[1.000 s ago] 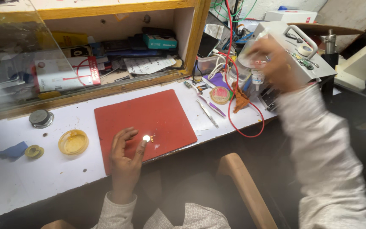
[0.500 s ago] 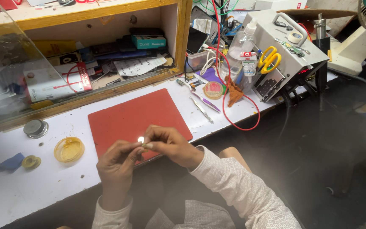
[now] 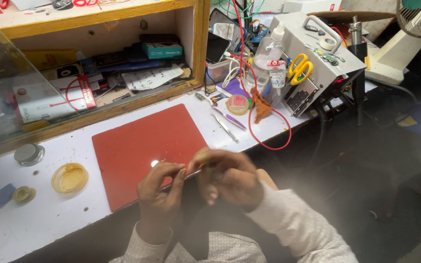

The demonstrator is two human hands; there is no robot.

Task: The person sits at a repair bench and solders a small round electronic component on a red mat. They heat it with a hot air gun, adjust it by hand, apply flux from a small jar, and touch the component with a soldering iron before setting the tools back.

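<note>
Red work mat (image 3: 137, 146), near edge: our left hand (image 3: 159, 192) and right hand (image 3: 230, 178) meet over it, fingers pinched together on a small shiny part (image 3: 155, 163) and a thin rod-like piece (image 3: 191, 174). Best practice, in our judgement: brace both wrists on the bench and keep the part over the mat. Further off: yellow dish (image 3: 69, 178), tweezers (image 3: 224, 127), yellow scissors (image 3: 300, 68). Right hand blurred; we cannot make out what the part is.

— What is held over the red mat (image 3: 137, 146)?
— A small, thin, flat part (image 3: 191, 173), glinting at one spot, pinched level between both hands' fingers at the mat's near edge; details blurred.
</note>
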